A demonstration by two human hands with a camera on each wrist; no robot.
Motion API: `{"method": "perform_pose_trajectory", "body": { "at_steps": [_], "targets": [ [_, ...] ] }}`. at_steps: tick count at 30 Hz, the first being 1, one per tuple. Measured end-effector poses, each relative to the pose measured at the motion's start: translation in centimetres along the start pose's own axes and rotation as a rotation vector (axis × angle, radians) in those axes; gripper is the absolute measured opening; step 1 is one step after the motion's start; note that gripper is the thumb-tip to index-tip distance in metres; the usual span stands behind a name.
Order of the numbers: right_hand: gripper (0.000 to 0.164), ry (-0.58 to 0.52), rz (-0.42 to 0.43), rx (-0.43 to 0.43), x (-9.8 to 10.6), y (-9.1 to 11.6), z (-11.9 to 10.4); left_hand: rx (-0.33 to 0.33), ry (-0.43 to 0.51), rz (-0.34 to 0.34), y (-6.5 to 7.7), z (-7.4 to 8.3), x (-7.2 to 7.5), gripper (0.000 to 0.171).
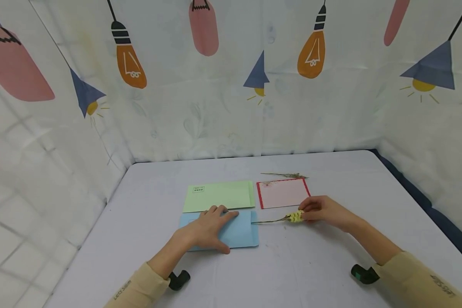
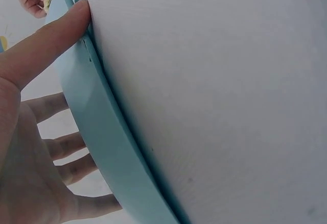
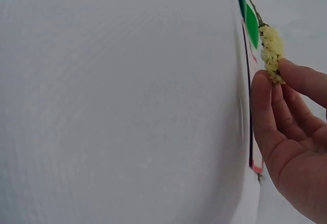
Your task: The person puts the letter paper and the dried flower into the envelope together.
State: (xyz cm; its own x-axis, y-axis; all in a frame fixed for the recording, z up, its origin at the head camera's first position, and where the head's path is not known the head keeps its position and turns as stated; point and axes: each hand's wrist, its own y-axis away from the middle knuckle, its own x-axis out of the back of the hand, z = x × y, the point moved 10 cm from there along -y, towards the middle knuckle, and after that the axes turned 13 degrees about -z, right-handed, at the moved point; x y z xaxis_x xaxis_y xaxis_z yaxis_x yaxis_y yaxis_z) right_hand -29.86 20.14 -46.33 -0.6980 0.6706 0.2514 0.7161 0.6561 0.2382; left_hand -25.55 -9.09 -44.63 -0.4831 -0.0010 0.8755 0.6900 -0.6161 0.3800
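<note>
A light blue envelope (image 1: pixel 236 233) lies on the table, its flap end to the right. My left hand (image 1: pixel 209 226) rests spread across it, fingers extended over the top and the thumb at the near edge. Between the thumb and fingers of my right hand (image 1: pixel 317 210) is the yellow head of a dried flower (image 1: pixel 294 216), pinched at its tip. Its thin stem points left and reaches the envelope's flap end; how far it goes inside is hidden. The right wrist view shows the yellow blossoms (image 3: pixel 271 48) closely, held by the fingertips.
Behind the blue envelope lies a green envelope (image 1: pixel 219 195). To its right is a pale pink card (image 1: pixel 282 194) with a red edge, and a dried sprig (image 1: pixel 288 175) lies beyond it. The white table (image 1: pixel 146 201) meets a patterned curtain at the back.
</note>
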Motion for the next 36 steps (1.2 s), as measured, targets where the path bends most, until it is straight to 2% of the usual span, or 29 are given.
{"method": "perform_pose_trajectory", "body": {
  "at_steps": [8,18,29,36],
  "targets": [
    [0.027,0.052,0.0,0.004,-0.7,-1.1,-0.4,0.0,-0.002,0.004,-0.1,0.0,0.0,0.097],
    [0.028,0.03,-0.01,0.031,-1.8,-2.0,-0.9,0.009,-0.013,-0.005,0.0,-0.1,0.2,0.097],
    [0.023,0.019,-0.013,0.026,-2.5,-3.0,-1.1,0.013,-0.013,-0.002,-0.1,-0.2,0.3,0.097],
    [0.023,0.029,-0.021,0.02,-3.7,-3.4,-1.1,0.017,-0.008,-0.015,0.0,-0.2,-0.1,0.098]
  ]
}}
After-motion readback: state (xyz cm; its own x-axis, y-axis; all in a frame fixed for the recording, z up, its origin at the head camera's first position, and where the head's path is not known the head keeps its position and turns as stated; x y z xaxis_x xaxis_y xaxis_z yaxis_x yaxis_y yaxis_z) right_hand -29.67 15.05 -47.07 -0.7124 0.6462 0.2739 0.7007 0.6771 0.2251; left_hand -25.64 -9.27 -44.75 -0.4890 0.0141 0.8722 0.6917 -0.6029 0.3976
